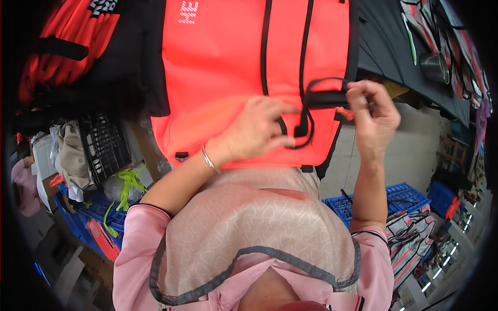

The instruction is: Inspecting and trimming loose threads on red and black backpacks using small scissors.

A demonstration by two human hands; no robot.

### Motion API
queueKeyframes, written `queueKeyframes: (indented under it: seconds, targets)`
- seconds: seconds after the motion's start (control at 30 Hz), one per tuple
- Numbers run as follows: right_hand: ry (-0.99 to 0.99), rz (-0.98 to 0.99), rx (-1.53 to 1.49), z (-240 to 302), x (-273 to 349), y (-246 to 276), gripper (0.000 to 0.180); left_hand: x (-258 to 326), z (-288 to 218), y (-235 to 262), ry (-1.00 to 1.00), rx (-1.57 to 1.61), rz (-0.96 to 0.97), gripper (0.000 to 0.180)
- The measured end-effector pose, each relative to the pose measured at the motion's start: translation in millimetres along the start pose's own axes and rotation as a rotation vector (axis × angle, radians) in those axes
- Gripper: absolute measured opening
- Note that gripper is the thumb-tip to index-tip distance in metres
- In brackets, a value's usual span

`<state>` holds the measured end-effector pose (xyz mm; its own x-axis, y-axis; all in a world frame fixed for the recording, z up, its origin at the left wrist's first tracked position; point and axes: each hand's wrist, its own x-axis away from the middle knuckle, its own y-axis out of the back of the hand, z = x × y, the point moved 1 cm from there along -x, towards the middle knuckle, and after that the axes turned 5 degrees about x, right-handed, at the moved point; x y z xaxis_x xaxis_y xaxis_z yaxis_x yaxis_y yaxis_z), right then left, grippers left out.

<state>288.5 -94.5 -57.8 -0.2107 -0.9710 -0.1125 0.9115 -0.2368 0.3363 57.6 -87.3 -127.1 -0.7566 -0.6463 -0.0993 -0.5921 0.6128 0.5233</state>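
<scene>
A bright orange-red bag (218,67) with black edges and two black lengthwise straps lies spread before me. My left hand (254,129) is over its lower part, thumb and fingers apart, beside a looped black strap (311,135) and a small dark piece. Whether the fingertips touch the strap is hard to tell through the blur. My right hand (374,111), raised at the bag's right edge, has its fingers closed on the end of a black webbing strap (329,99). That strap arches back toward the middle of the bag.
Stacked orange-red bags (72,46) sit at the far left, above a black crate (106,150). Blue crates (402,194) stand low on the right, next to grey striped pieces (412,243). A dark metal cup (434,67) is on the black table at the far right.
</scene>
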Motion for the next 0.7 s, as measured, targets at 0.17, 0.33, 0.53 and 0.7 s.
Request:
queueKeyframes:
  seconds: [0.17, 0.33, 0.53, 0.7]
  targets:
    - [0.060, 0.059, 0.148, 11, -32, -6, 0.012, 21, -20, -16, -0.047, -0.116, 0.115, 0.032]
    - [-0.171, 0.512, 0.464, -10, -7, -26, 0.014, 23, -16, 25, 0.259, 0.295, 0.163, 0.028]
    - [-0.510, 0.776, 0.222, -15, 35, 17, 0.013, 10, 19, 176, 0.036, -0.345, -0.684, 0.010]
    - [-0.319, 0.413, 0.115, 0, -2, 12, 0.008, -19, 72, 234, 0.098, -0.721, -0.760, 0.041]
